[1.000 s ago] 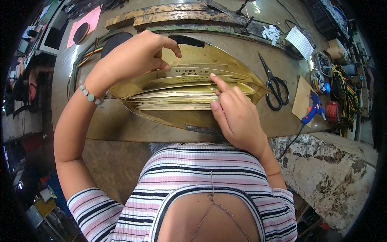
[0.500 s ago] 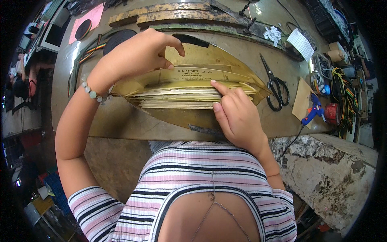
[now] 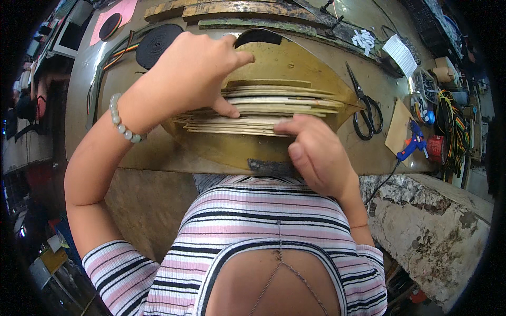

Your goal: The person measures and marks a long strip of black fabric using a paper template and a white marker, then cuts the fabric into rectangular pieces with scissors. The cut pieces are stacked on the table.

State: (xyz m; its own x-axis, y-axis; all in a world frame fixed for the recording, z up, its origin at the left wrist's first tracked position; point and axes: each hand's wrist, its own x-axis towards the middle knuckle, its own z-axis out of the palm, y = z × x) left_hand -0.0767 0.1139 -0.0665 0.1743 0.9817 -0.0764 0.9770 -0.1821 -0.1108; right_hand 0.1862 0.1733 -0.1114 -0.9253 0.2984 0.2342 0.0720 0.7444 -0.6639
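A wide yellowish folder (image 3: 287,60) lies spread open on the worktable, holding a stack of thin pale card sheets (image 3: 274,100). My left hand (image 3: 192,71) is over its left part, fingers bent and apart, with the thumb tip among the sheets. My right hand (image 3: 313,152) reaches into the front sheets from the lower right, index finger extended onto their edges and slightly blurred, the other fingers curled. A dark strip (image 3: 269,167) is on the folder's near edge.
Black scissors (image 3: 369,118) lie right of the folder, near a blue glue gun (image 3: 411,142) on brown paper. A black webbing roll (image 3: 158,47) sits at back left, wooden bars (image 3: 221,13) along the back, striped cords (image 3: 453,131) at right. Part of another person (image 3: 43,95) shows far left.
My left thumb has moved down into the sheets and my right finger toward the front ones. The sheets now show mostly edges; the written card face seen earlier is hidden.
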